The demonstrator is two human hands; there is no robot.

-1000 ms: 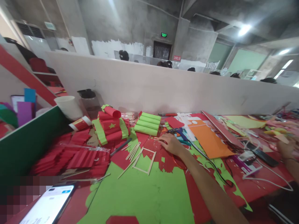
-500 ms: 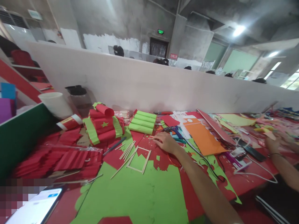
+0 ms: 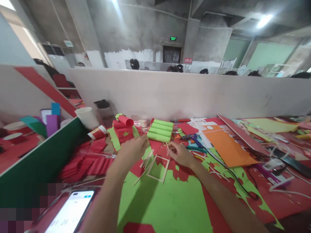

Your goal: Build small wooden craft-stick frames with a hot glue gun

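My right hand (image 3: 179, 154) is closed in a pinch, with a short thin wooden stick (image 3: 167, 147) upright at its fingertips, just in front of the green rolled paper (image 3: 160, 130). My left hand (image 3: 138, 145) reaches in beside the red and green paper piece with a star (image 3: 125, 133); the back of the hand hides its fingers. Between and below the hands, a rectangular frame of thin sticks (image 3: 155, 178) lies on the green sheet (image 3: 170, 207). Several loose wooden sticks (image 3: 147, 159) lie just left of the frame.
Blue-handled pliers (image 3: 194, 139) and an orange sheet (image 3: 224, 147) lie to the right, among paper scraps and cables. A phone (image 3: 70, 210), stacked red paper pieces (image 3: 77, 166) and a green divider (image 3: 41, 158) are on the left. A white partition (image 3: 189, 97) runs along the back.
My left hand has come into view from the lower left and reached up to the paper rolls. My right hand stays near the frame, now with a stick at its fingertips. The view has turned left.
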